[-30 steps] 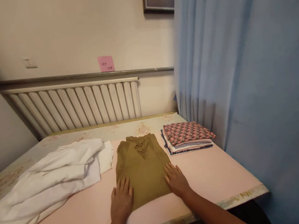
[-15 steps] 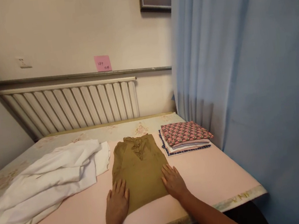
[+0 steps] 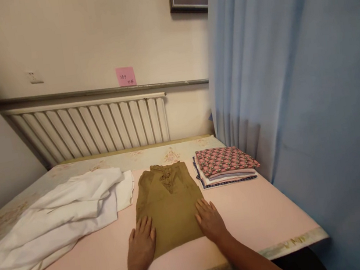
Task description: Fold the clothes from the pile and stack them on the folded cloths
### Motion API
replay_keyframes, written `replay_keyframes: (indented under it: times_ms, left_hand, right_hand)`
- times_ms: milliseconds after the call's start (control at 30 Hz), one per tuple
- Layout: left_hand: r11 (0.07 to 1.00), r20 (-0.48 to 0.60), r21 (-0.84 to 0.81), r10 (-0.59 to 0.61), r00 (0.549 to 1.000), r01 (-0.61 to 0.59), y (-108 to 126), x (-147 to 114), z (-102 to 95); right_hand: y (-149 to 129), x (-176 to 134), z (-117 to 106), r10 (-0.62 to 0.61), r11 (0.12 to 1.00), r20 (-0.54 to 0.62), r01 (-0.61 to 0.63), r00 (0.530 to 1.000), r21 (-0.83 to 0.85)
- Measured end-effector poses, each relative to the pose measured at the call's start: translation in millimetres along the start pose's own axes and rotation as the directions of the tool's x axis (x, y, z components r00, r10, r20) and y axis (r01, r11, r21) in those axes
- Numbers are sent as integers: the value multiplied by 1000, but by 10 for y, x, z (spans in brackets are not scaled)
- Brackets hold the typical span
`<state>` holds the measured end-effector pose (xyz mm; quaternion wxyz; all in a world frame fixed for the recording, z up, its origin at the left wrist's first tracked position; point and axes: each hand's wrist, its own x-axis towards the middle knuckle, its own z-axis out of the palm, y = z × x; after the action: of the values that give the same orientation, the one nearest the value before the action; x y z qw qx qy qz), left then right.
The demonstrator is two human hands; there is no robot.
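Note:
An olive-green shirt (image 3: 172, 202) with a collar and a short buttoned placket lies folded flat in front of me, its collar toward the wall. My left hand (image 3: 141, 242) rests flat on its lower left edge, fingers stretched out. On the lower right edge lies my right hand (image 3: 210, 219), palm down with fingers out. Right of the shirt is a stack of folded clothes, topped by a red-pink patterned cloth (image 3: 225, 160). To the left spreads a loose, crumpled white cloth (image 3: 73, 211).
A pink sheet (image 3: 253, 214) covers part of the floral-covered table (image 3: 136, 155). Behind it stand a white radiator (image 3: 108, 124) and a wall with a pink note (image 3: 126, 76). A blue curtain (image 3: 323, 111) hangs close along the right side.
Both hands stay in the same places on the olive-green shirt. The view has shifted very slightly; nothing else has visibly moved.

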<state>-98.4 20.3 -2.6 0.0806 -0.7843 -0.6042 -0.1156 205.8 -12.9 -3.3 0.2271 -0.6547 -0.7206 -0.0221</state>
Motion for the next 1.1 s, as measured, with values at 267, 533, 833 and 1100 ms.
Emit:
replay_keyframes:
  times_ms: [267,533,833,1100]
  left_hand:
    - [1000,15,-2,-10,1000,10,0,3,-4]
    - [999,28,-33,-29,999,30,17,-1,-29]
    - [999,37,-22,-39,999,39,37,7,-70]
    - [999,28,-35,-40,999,41,23,2,-44]
  right_hand:
    - [-6,2,-9,6,1000,16,-5,1000,-26]
    - [-13,3,-31,0,1000,16,1,1000,-27]
    - [-5,3,-4,-2,999,18,3,1000,-38]
    - [-21,1,-29,4,1000,16,-4,1000,-30]
